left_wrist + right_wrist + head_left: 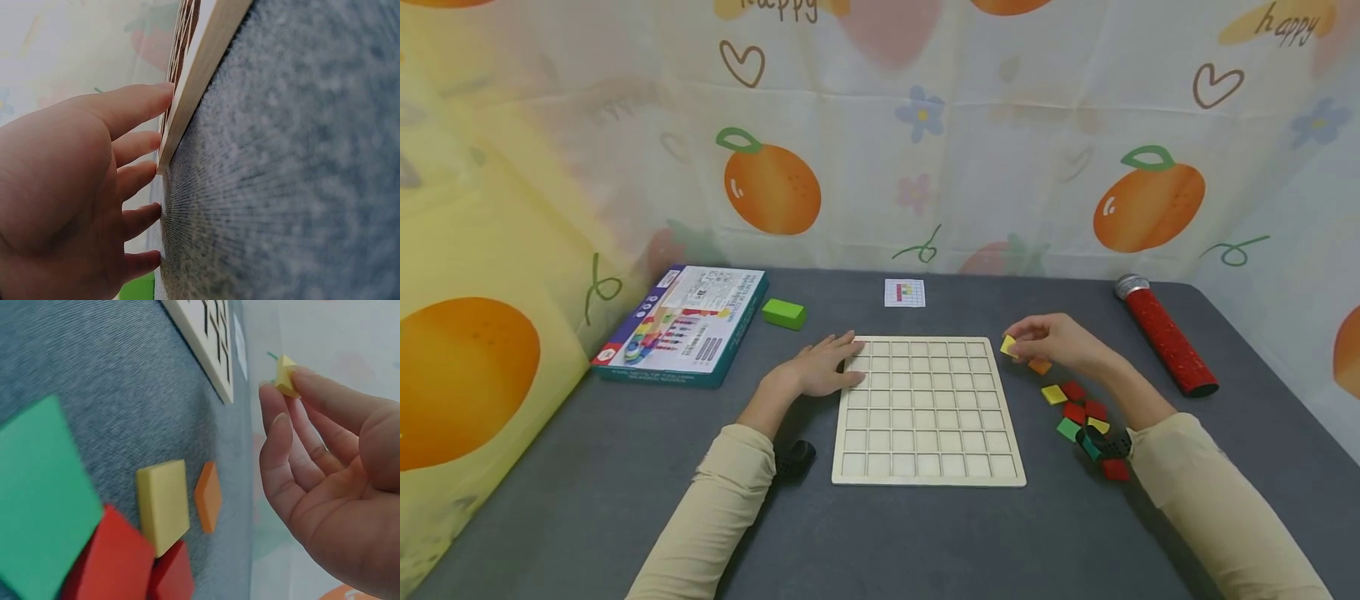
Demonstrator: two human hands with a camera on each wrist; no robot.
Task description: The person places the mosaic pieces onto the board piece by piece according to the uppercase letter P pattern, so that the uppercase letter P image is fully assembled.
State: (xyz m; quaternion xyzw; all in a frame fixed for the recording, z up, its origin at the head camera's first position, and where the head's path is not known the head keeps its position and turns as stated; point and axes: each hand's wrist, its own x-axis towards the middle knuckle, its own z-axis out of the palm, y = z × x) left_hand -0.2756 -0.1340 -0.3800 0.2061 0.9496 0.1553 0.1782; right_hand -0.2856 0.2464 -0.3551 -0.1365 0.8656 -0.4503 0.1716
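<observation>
A pale wooden grid board [928, 408] lies flat on the grey table, its cells empty. My left hand [827, 367] rests flat beside the board's far left corner, fingers straight and touching its edge [187, 94]. My right hand [1045, 340] hovers just off the board's far right corner and pinches a small yellow square tile [1008, 345] [286, 375] between thumb and fingertips. Under and near that hand lie loose tiles: an orange one [1040, 367] [208, 497], a yellow one [1054, 394] [164, 504], red ones [1075, 402] and a green one [1067, 429] [37, 500].
A boxed game [683, 323] lies at the far left, with a green block [784, 313] beside it. A small printed card [904, 292] sits beyond the board. A red cylinder [1165, 342] lies at the right. Fabric walls enclose the table.
</observation>
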